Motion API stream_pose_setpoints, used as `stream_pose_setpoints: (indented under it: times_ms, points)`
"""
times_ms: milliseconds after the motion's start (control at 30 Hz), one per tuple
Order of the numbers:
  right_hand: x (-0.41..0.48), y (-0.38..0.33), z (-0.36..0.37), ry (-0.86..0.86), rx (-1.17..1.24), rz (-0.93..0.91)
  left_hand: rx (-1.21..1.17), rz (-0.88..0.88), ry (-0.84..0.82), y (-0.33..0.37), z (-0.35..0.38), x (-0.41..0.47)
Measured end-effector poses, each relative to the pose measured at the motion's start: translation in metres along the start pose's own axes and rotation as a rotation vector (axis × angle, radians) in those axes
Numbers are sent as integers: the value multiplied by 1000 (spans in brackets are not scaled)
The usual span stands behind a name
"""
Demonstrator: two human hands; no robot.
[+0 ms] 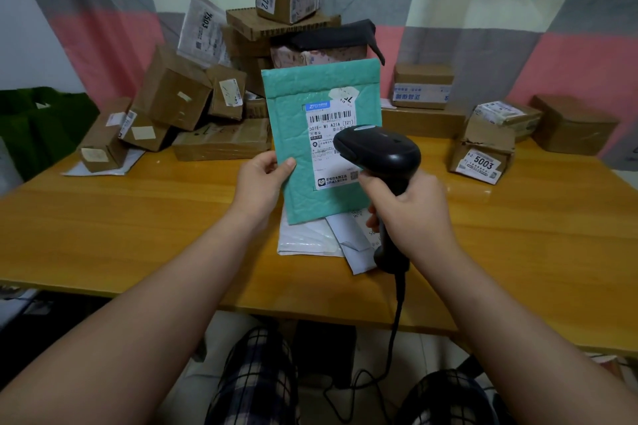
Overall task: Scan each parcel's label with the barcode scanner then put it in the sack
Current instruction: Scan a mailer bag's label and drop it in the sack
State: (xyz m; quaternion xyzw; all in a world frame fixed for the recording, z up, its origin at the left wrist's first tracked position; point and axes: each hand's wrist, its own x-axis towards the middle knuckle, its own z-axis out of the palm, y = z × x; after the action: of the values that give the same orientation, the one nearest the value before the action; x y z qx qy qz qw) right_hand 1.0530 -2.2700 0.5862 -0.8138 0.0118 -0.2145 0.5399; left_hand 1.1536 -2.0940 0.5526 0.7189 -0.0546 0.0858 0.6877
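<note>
Looking down, I see a big wooden table [138, 235] with a pile of brown boxes [172, 97] stacked along its far side. A dark green thing [34, 124] sits at the far left; I cannot tell if it is the sack. A green padded parcel [310, 86] is held up over the middle of the table. Flat white bags [303, 238] lie under it. The left hand [259, 179] pinches the parcel's lower left edge, thumb in front. The right hand [411, 203] is wrapped tight round the handle of the black scanner [386, 152]. The scanner's head sits just in front of the parcel's white label [328, 155], which faces me.
</note>
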Motion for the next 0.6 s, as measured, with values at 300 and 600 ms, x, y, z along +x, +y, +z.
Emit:
stream_pose_setpoints:
  times_ms: [300,600]
  points:
    - [-6,-8,45,-352,220,74,98,50,263,6,-74,-65]
    - [-80,-38,164,-854,149,-123,227,-17,865,-9,-202,-234]
